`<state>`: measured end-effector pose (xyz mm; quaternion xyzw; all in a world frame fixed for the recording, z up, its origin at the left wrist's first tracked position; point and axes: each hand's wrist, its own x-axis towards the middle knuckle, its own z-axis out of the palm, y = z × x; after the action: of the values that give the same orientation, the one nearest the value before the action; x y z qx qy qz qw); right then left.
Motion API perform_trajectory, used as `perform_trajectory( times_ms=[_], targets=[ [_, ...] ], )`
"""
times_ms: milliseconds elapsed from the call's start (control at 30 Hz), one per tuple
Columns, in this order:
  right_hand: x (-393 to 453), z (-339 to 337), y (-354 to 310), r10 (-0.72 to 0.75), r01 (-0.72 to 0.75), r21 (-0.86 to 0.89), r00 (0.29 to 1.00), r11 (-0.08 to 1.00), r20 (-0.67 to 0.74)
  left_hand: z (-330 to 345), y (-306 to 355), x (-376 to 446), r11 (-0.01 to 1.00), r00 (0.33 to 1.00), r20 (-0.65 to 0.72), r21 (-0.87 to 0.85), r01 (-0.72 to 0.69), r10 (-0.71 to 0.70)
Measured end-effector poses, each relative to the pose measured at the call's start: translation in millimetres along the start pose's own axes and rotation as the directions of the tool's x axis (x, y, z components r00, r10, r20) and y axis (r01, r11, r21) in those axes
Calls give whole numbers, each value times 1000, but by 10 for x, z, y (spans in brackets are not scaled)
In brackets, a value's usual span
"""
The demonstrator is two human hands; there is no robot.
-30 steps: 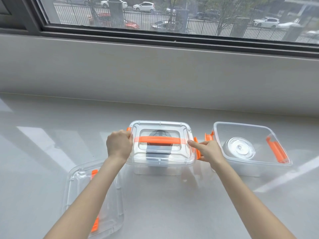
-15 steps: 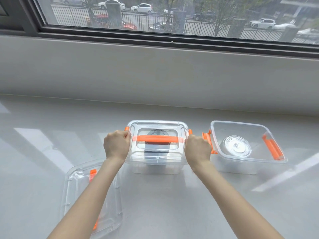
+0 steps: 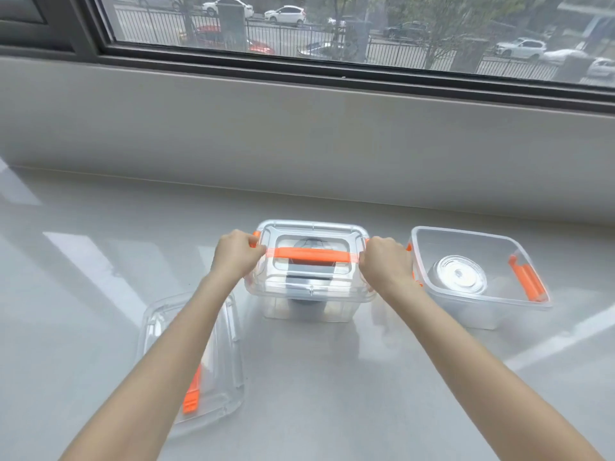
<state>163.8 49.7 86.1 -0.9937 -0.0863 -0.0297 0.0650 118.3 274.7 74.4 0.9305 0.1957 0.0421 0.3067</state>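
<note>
Head view: left hand (image 3: pixel 237 256) and right hand (image 3: pixel 386 264) are clamping the lidded box (image 3: pixel 309 294) at centre frame, mostly hiding its orange latches (image 3: pixel 255 235); contents (image 3: pixel 307 281) inside are blurring.

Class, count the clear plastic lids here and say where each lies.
2. The fitted lid sits on the middle box, gripped by the left hand and right hand. The loose lid lies on the counter, partly behind the left forearm.
</note>
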Motion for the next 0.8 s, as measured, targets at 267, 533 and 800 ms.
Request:
perform_trajectory(
  times_ms=[267, 533, 800],
  targets=[
    [-574, -1, -682, -313, 194, 816, 950, 544, -17, -431, -378, -816, 828, 987, -156, -558, -50, -46],
    [-1000, 843, -1231, -318, -74, 648, 826, 758, 466, 7, -1319, -1230, 866, 890, -72, -278, 415, -449],
    [-1088, 1307, -1383, -190, -353, 648, 765, 675, 615, 179, -1521, -1349, 747, 782, -65, -352, 564, -620]
  ],
)
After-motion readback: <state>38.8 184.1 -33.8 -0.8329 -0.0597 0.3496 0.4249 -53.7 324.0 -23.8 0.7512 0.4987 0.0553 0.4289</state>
